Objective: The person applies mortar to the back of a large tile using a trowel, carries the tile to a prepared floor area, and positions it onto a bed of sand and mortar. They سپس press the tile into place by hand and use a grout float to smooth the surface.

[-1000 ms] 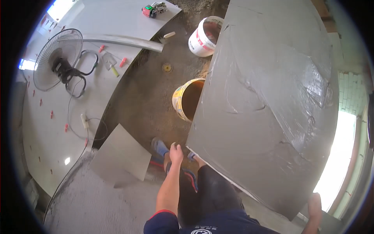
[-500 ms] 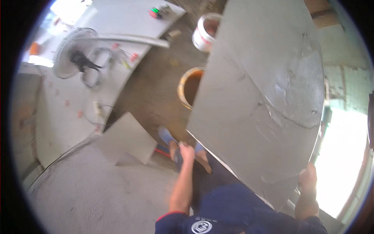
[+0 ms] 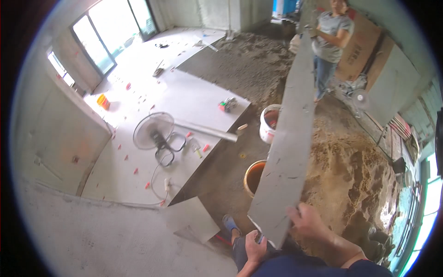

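A long, grey floor tile (image 3: pixel 288 134) stands steeply tilted in front of me, its near corner close to my body. My right hand (image 3: pixel 314 225) is curled at the tile's right edge, slightly blurred. Beside the near left corner, my left hand (image 3: pixel 255 249) is closed round a small, greyish thing whose kind I cannot make out. At the tile's far end, a person in a grey shirt (image 3: pixel 333 39) has gloved hands on it. An orange-rimmed bucket (image 3: pixel 248 181) and a white bucket (image 3: pixel 266 129) stand left of the tile, partly hidden by it.
Laid pale tiles (image 3: pixel 124 177) with red spacers cover the floor at left. On them stand a fan (image 3: pixel 154 131), a long metal bar (image 3: pixel 207 130) and an orange bucket (image 3: pixel 103 102). A loose square tile (image 3: pixel 196 217) lies near my feet. Wet, muddy floor (image 3: pixel 355 171) spreads at right.
The large tile has turned from showing its broad, mortar-smeared face to a narrow, steep view. My right hand has moved left with its edge. My view has lifted, bringing the other person in.
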### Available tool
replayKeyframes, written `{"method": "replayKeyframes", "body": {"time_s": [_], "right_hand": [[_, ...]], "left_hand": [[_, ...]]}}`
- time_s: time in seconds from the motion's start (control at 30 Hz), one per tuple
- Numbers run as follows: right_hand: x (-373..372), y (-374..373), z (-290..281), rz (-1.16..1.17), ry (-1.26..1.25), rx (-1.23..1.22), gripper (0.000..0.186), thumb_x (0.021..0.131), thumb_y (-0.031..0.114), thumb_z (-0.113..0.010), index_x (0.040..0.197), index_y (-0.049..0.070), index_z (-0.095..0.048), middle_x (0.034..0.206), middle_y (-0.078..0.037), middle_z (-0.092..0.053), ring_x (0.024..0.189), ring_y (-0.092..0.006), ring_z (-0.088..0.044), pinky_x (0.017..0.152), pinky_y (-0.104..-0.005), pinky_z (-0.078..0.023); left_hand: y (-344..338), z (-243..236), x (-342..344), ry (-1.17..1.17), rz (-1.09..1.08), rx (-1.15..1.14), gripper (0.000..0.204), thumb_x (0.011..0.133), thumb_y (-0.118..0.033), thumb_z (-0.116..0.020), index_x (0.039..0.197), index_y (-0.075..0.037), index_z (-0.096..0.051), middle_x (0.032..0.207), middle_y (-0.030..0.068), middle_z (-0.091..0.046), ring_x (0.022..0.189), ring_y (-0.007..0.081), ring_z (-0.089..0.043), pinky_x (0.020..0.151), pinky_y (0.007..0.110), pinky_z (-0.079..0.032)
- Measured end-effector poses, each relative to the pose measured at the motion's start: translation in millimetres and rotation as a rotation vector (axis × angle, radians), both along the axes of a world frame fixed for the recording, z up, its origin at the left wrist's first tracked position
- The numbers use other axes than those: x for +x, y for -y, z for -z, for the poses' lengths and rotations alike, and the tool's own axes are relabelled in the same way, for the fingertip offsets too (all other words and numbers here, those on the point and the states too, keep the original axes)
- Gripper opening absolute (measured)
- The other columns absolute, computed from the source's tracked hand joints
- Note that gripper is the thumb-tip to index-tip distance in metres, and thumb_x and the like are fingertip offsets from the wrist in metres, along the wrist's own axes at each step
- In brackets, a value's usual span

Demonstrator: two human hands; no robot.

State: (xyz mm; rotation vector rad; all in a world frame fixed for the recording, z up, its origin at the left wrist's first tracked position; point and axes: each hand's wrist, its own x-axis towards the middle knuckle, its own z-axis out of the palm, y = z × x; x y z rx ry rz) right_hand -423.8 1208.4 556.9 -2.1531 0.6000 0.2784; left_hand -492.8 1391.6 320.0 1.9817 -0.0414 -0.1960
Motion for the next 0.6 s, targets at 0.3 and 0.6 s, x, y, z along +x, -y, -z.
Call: {"method": "replayKeyframes", "body": {"time_s": [0.3, 0.6], "right_hand": [[-3, 5, 16, -0.097, 0.142, 0.082, 0.046, 0.094, 0.039, -0.049, 0.092, -0.007, -0.058, 0.078, -0.025, -0.062, 0.076, -0.0368, -0.063, 0.068, -0.0415, -0.048], [8, 5, -13, -0.169, -0.158, -0.053, 0.046, 0.092, 0.039, -0.048, 0.096, -0.005, -0.06, 0.086, -0.025, -0.064, 0.088, -0.0386, -0.063, 0.076, -0.0433, -0.048]], "left_hand": [[15, -28, 6, 0.207, -0.177, 0.058, 0.032, 0.065, 0.006, -0.065, 0.095, -0.001, -0.059, 0.092, 0.0132, -0.062, 0.085, 0.0275, -0.062, 0.077, 0.034, -0.05], [8, -31, 7, 0.784, -0.107, 0.392, 0.021, 0.068, -0.013, -0.07, 0.087, -0.007, -0.063, 0.075, 0.0119, -0.062, 0.07, 0.0281, -0.062, 0.06, 0.037, -0.051]]}}
